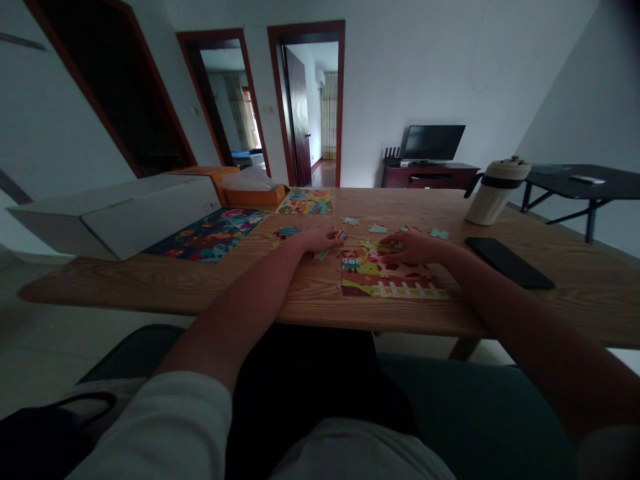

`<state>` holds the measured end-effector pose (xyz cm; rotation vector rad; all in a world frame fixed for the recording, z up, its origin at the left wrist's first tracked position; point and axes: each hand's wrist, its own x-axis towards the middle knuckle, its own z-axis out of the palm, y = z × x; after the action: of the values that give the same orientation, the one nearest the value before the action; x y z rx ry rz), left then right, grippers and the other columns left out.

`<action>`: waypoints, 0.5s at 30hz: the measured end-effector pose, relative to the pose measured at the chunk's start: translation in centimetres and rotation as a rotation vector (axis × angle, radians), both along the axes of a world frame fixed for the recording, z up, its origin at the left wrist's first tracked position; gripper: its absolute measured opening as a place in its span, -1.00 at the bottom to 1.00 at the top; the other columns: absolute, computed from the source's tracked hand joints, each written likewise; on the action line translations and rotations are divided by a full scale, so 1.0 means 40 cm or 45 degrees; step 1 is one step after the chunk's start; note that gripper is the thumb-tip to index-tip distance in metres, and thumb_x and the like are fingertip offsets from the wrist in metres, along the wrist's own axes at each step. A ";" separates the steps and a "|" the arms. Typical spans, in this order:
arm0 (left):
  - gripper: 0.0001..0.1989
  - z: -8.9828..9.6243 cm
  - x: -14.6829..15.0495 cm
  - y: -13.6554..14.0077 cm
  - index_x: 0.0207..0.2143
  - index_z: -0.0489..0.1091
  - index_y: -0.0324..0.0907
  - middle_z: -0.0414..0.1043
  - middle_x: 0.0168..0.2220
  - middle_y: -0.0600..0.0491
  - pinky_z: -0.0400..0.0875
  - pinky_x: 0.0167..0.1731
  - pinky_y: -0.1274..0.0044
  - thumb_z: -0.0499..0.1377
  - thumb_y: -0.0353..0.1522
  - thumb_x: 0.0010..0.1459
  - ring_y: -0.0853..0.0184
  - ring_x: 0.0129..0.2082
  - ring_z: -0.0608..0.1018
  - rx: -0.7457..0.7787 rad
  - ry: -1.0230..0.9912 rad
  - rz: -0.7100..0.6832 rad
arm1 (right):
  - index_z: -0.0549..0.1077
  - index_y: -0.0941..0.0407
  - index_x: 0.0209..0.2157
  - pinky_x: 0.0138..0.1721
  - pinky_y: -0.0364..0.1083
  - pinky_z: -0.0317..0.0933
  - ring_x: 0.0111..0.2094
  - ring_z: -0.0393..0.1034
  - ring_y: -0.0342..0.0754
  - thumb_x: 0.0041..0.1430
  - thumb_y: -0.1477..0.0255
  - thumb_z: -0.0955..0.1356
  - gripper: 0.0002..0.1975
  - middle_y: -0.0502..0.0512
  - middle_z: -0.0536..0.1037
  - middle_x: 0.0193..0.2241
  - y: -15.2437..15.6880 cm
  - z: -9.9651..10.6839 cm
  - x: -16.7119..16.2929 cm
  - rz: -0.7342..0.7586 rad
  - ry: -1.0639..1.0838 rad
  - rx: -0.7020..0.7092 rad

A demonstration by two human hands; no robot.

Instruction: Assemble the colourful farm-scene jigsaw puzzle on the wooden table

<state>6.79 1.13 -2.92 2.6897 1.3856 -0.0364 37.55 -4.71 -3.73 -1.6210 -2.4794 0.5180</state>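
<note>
Fingers, left: my left hand (317,240) curls at a small red-and-white cardboard jigsaw piece (341,235); pinching or only touching, I cannot tell.
Fingers, right: my right hand (420,249) spread over a part-built, brightly printed cardboard cow puzzle (390,272).
Puzzle: under right hand, the nearer one; right of left fingers; long axis left-to-right.

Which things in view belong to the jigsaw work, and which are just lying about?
In the job: cow jigsaw by the right hand; puzzle piece at the left hand; loose puzzle pieces.

Apparently just lying about: dark-blue picture; white box; lidded mug; black phone-like slab; television.
</note>
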 end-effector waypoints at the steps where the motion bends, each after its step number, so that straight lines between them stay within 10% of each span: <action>1: -0.35 -0.001 -0.006 0.003 0.35 0.28 -0.01 0.30 0.35 -0.01 0.20 0.25 0.42 -0.06 0.08 0.37 0.16 0.28 0.39 -0.014 -0.004 -0.004 | 0.48 0.04 0.23 -0.14 -0.02 0.44 -0.22 0.58 0.08 0.17 0.03 0.46 -0.34 0.20 0.64 -0.02 0.004 -0.003 0.003 0.014 0.005 0.011; 15: -0.48 0.022 -0.054 -0.013 0.14 0.45 -0.11 0.53 0.14 -0.01 0.41 -0.05 0.58 0.26 -0.10 0.19 0.26 0.03 0.56 -0.086 -0.246 0.141 | 0.52 -0.02 0.17 -0.18 0.02 0.48 -0.26 0.59 0.10 0.13 0.02 0.49 -0.37 0.15 0.68 -0.12 0.014 -0.012 0.021 -0.002 0.064 -0.055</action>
<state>4.64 0.63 -2.03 2.4821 1.4427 0.1787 38.40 -4.15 -4.21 -1.6046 -2.4474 0.6081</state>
